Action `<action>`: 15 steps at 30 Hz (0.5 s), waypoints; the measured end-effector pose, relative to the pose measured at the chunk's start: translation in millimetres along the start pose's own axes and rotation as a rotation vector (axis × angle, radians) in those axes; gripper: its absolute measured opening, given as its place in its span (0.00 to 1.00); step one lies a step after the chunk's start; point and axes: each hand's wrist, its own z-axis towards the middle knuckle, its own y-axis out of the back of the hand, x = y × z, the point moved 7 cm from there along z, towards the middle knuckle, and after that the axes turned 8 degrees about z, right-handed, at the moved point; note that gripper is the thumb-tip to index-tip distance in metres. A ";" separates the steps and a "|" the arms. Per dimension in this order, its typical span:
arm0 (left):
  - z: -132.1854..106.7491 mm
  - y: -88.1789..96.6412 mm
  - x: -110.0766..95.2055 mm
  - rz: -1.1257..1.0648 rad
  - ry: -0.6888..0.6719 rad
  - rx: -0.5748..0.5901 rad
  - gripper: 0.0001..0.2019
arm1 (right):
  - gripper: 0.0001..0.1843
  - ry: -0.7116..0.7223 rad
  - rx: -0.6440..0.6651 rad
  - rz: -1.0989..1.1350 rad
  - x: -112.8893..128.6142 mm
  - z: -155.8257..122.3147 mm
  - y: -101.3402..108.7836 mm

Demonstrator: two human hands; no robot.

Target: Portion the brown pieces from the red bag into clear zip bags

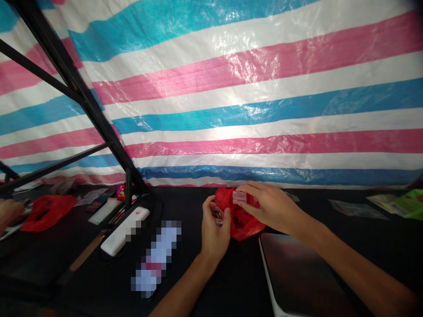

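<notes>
Bag (246, 225), one, red, left hand (214, 233) curled round one clear packet (218, 215), right hand (272, 204) pinching one pinkish block (239, 197)

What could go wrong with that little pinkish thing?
It might slip: only the fingertips of the right hand seem to hold the small pinkish piece. If dropped, it could get lost in the folds of the crumpled red bag. The dark-topped slab lies close by, so it might get bumped.
</notes>
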 end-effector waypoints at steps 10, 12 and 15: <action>3.0 28.0 -21.2 0.130 -0.383 -0.265 0.25 | 0.17 0.069 0.081 0.193 19.6 -2.5 -8.0; 2.3 30.4 -25.5 0.127 -0.413 -0.270 0.25 | 0.13 0.128 0.091 0.285 37.6 -2.7 1.9; 0.1 30.4 -29.9 0.097 -0.433 -0.230 0.27 | 0.10 0.215 0.176 0.391 60.2 -6.5 0.2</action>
